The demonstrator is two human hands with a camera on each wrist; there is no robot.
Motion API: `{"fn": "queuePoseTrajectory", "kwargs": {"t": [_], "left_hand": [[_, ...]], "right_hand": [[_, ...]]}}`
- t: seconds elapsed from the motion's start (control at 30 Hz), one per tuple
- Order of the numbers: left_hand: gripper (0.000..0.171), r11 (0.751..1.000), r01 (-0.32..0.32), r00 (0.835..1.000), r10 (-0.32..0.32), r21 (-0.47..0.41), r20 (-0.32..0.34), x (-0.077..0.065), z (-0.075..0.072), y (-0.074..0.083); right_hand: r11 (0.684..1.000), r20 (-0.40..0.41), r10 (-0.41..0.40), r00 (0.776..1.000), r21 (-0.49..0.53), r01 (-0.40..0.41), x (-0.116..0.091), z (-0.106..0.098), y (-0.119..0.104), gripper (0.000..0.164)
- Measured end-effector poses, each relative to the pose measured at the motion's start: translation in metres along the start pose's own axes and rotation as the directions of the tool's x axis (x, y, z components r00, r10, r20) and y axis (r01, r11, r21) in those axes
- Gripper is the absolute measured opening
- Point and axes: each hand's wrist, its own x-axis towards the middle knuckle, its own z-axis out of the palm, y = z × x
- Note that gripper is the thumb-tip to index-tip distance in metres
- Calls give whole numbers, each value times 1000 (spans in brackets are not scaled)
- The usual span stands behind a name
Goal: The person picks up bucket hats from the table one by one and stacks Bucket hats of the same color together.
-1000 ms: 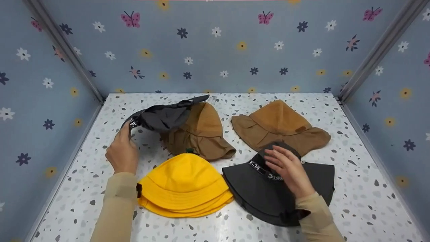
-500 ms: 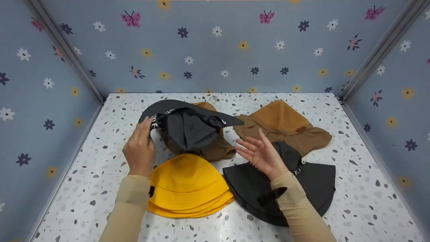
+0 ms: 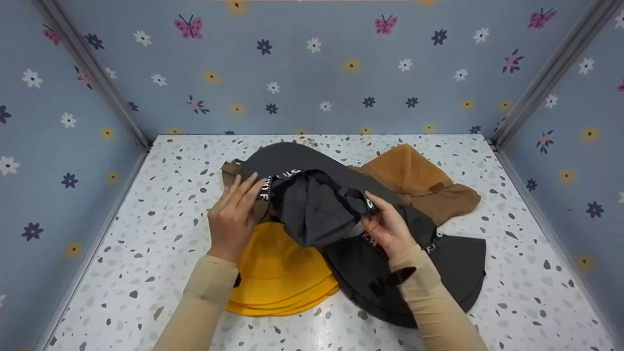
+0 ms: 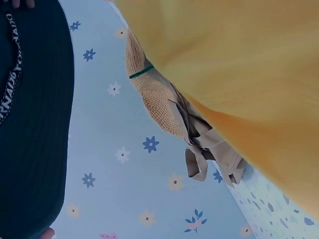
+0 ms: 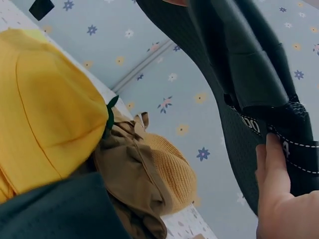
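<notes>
A black wide-brimmed hat (image 3: 312, 209) is held in the air, its crown sagging toward me and a white-lettered band round it. My left hand (image 3: 233, 219) grips its left side at the band; the thumb is hidden in the head view. On the other side, my right hand (image 3: 390, 226) pinches the band between thumb and fingers. Below lies a stack of yellow bucket hats (image 3: 282, 268), partly covered by my left hand and the held hat. Another black hat (image 3: 460, 263) rests on the table under my right wrist.
A brown hat (image 3: 404, 170) lies at the back right. A second brown hat (image 5: 174, 169) stands behind the yellow stack, mostly hidden by the held hat in the head view. Flowered panels (image 3: 312, 73) enclose the speckled table (image 3: 122, 273) at the back and sides.
The held black hat has moved right and toward me, turning its inside more into view. My right hand has come from above the other black hat and taken hold of its right side.
</notes>
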Motion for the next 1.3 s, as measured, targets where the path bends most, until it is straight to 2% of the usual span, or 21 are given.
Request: {"fn": "queuePoseTrajectory", "kwargs": {"t": [0.23,0.37,0.43,0.47,0.5,0.53,0.57,0.6,0.63,0.67,0.7,0.73,0.77,0.8,0.87,0.9,0.93,0.97,1.03,1.2,1.3], "left_hand": [[41,999,38,999,-38,17,28,0,4,2],[38,991,134,990,-135,9,38,0,4,2],[42,975,222,974,-220,-28,56,0,4,1],[47,959,277,959,-273,-53,71,1,3,1],[54,934,346,936,-338,-87,95,2,3,2],[61,896,425,903,-409,-132,133,3,2,3],[70,839,509,858,-479,-191,186,4,1,3],[80,763,594,803,-541,-254,249,5,0,3],[88,669,674,738,-595,-311,319,7,-1,4],[95,561,743,670,-633,-366,388,9,-2,4],[100,433,800,596,-658,-416,460,11,-3,5],[102,292,834,531,-657,-468,535,12,-4,5],[104,151,845,478,-644,-513,597,14,-5,4],[104,23,838,439,-622,-545,648,15,-6,4],[101,-205,783,388,-577,-587,719,17,-7,4],[98,-297,750,369,-553,-591,747,18,-9,3],[94,-363,722,359,-531,-589,767,18,-10,2],[88,-393,708,355,-519,-586,778,18,-10,1],[72,-412,712,349,-496,-569,795,18,-10,-1],[41,-362,777,323,-472,-515,820,16,-7,-6],[36,-355,788,306,-484,-503,820,15,-6,-6]], "right_hand": [[994,-13,-97,995,-49,97,-4,-3,-8,18],[987,-19,-141,990,-85,139,-7,-6,-12,17],[984,-19,-154,988,-97,151,-8,-7,-14,19],[982,-21,-162,987,-101,159,-10,-8,-15,20],[980,-21,-170,985,-104,167,-11,-8,-16,20],[979,-18,-175,984,-108,173,-12,-8,-17,21],[978,-15,-180,983,-112,178,-12,-8,-18,21],[977,-13,-183,983,-110,181,-13,-9,-19,21],[977,-9,-186,982,-106,184,-14,-9,-20,21],[978,-7,-186,983,-101,184,-15,-9,-21,21],[978,-5,-186,982,-98,185,-15,-9,-22,21],[979,-7,-185,983,-92,184,-15,-10,-23,21],[979,-9,-186,983,-89,184,-15,-11,-24,20],[978,-12,-187,982,-90,185,-15,-11,-25,20],[977,-15,-188,982,-104,186,-16,-14,-28,20],[976,-16,-188,982,-111,185,-16,-15,-29,19],[975,-15,-189,982,-121,186,-16,-16,-30,20],[973,-16,-193,981,-132,189,-17,-17,-31,20],[968,-16,-202,979,-155,197,-18,-20,-34,21],[946,7,-244,970,-218,239,-20,-22,-38,26],[931,14,-265,964,-259,259,-21,-24,-40,27]]}}
